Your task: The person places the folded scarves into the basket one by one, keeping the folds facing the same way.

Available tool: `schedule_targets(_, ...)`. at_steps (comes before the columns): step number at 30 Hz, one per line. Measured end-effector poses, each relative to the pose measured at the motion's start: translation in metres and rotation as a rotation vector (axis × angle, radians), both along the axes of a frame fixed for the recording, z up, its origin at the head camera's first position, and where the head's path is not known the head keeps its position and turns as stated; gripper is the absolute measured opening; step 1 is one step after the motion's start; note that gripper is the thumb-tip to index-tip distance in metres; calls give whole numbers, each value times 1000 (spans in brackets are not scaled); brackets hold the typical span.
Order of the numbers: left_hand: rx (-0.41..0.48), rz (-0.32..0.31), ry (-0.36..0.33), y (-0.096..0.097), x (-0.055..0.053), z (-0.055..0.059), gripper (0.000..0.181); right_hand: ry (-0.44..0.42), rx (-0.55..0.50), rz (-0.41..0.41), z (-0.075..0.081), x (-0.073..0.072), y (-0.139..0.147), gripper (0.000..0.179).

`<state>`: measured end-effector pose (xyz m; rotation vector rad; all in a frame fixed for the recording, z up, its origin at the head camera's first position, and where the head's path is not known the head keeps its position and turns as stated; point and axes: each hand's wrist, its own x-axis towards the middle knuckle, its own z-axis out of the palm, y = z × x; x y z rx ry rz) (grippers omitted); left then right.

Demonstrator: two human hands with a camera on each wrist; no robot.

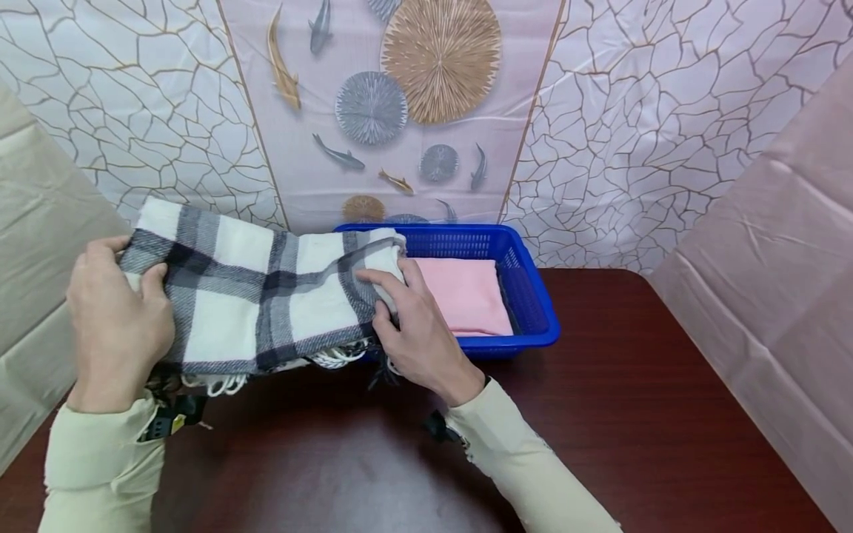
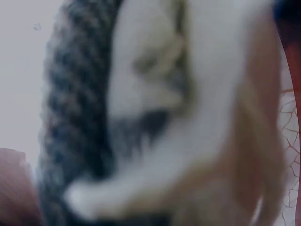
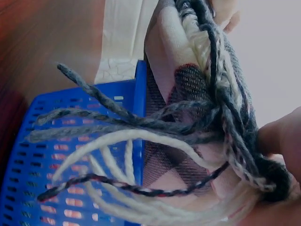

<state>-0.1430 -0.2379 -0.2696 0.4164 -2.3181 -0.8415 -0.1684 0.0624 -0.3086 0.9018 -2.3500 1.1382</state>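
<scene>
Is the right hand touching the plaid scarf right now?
Touching. The head view shows the right hand gripping the folded plaid scarf at its right end, fingers curled over the edge, just in front of the blue basket.
</scene>
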Motion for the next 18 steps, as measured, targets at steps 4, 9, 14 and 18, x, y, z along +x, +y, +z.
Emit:
schedule_targets(4, 0, -10, -10, 5, 0, 0, 53, -2, 0, -5, 1, -2, 7, 43)
schedule_targets(9, -11, -29, 20, 10, 1, 0, 51, -20, -4, -12, 4, -3, 11, 43)
schedule_targets(14, -24, -47, 42, 17, 1, -1, 50, -41, -10, -25, 5, -4, 15, 43)
schedule_targets(18, -28, -56, 66, 22, 0, -2, 50, -51, -18, -39, 7, -5, 20, 43)
